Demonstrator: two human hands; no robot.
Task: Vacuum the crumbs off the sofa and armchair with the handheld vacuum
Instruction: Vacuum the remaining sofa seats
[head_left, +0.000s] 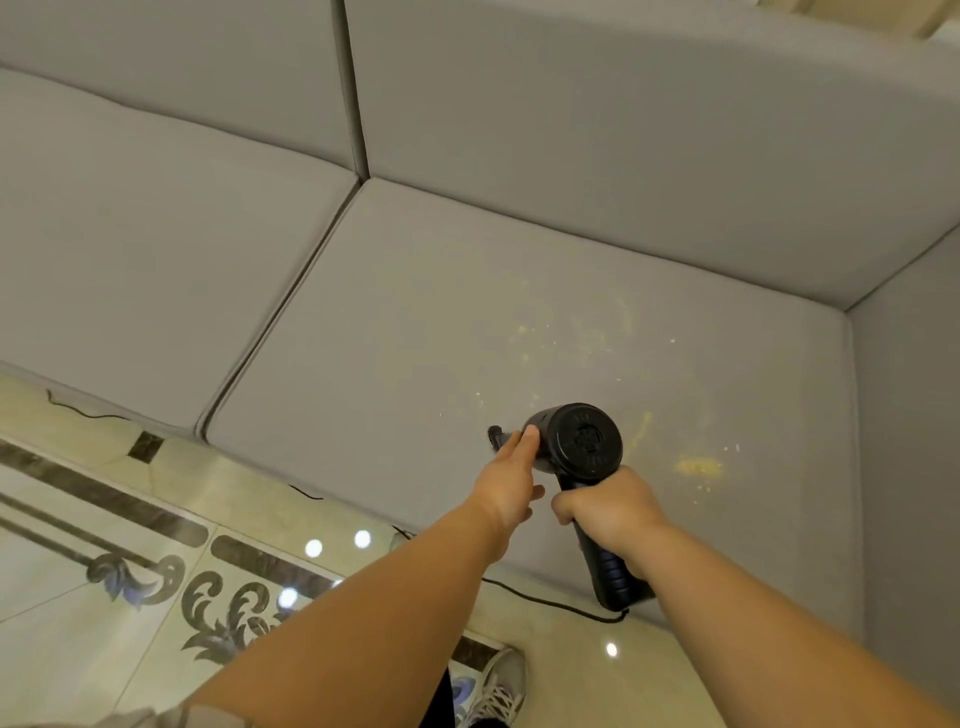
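The right hand (610, 512) is wrapped around the handle of the black handheld vacuum (582, 441), fingers curled fully round the grip. The vacuum's round rear cap faces the camera, just above that hand; its body points away and to the left, low over the grey sofa (405, 322) seat cushion. The left hand (506, 480) reaches in from the left, its fingertips and thumb on the front barrel of the vacuum, near the nozzle end; whether they grasp it or only rest against it cannot be told. Yellow crumbs (698, 466) lie on the cushion just right of the right hand, with a thinner scatter beyond both hands. A black cord (550, 603) trails from the handle's base, below the right hand, across the tiled floor (104, 561). A shoe (498, 686) shows beneath the left forearm.
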